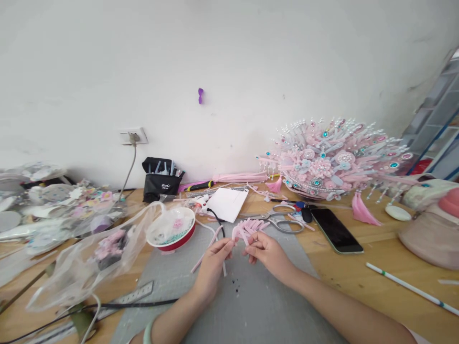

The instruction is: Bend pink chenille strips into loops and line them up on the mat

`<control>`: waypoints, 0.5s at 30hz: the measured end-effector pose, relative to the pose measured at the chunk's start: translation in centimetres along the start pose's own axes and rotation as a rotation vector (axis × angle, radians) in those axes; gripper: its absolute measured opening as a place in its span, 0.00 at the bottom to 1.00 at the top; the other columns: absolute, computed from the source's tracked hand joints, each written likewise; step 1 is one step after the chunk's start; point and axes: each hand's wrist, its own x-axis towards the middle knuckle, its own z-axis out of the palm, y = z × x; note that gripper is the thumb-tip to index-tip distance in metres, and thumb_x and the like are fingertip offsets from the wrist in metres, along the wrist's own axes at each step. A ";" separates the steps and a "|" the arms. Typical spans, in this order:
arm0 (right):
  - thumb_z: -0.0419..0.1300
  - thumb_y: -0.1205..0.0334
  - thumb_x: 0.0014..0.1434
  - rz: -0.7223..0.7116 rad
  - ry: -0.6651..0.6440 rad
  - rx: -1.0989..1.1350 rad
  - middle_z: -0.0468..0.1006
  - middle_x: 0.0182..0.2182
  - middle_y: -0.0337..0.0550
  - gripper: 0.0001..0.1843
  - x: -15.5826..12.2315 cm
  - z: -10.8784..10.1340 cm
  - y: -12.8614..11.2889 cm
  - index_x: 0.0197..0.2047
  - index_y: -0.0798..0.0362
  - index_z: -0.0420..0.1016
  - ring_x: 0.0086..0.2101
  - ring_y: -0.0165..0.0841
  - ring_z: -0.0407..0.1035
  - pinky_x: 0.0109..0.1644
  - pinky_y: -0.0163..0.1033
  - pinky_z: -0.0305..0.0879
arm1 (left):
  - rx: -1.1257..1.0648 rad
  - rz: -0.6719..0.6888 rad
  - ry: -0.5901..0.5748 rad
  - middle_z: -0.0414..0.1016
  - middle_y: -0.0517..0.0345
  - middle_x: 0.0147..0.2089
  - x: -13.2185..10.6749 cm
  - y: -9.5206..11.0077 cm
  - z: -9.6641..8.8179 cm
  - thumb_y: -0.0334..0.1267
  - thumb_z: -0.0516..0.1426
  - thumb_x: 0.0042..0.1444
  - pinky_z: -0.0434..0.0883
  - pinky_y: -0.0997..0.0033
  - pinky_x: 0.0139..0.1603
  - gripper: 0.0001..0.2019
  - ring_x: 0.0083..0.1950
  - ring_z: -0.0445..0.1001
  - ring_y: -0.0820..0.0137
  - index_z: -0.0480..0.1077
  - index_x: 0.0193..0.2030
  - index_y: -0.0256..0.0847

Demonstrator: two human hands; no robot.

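Observation:
Above the grey mat (247, 306), both hands hold a pink fuzzy braided piece (249, 228) that looks made of pipe cleaners. My left hand (217, 253) pinches its left end between thumb and fingers. On the right side, my right hand (265, 251) grips the piece with fingertips closed around a short pink strand. Loose pink and white pipe cleaners (205, 252) lie on the mat just left of my left hand. Behind the piece rest grey-handled scissors (287, 222), partly overlapped by it. The fingertips cover parts of the pink strands.
A red-rimmed bowl of beads (171, 229) and a clear plastic bag (122, 253) stand left. Behind are a white paper sheet (227, 203) and a black pen pouch (162, 184). Right are a phone (337, 229), a striped stick (412, 289) and a large pink beaded headdress (330, 162).

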 end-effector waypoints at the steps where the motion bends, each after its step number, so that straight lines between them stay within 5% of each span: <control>1: 0.59 0.57 0.45 0.004 0.001 -0.003 0.74 0.23 0.37 0.11 0.0 0.0 0.0 0.29 0.53 0.61 0.20 0.26 0.66 0.26 0.34 0.61 | 0.000 0.001 0.007 0.63 0.63 0.22 0.0 0.0 0.0 0.46 0.56 0.46 0.57 0.75 0.30 0.13 0.26 0.58 0.73 0.72 0.30 0.37; 15: 0.57 0.57 0.49 -0.089 0.073 -0.151 0.71 0.19 0.38 0.09 0.1 -0.1 0.4 0.24 0.52 0.74 0.20 0.29 0.63 0.24 0.34 0.60 | 0.038 -0.063 -0.105 0.57 0.66 0.19 -0.3 -0.4 0.5 0.48 0.54 0.47 0.53 0.76 0.25 0.15 0.23 0.55 0.75 0.61 0.20 0.38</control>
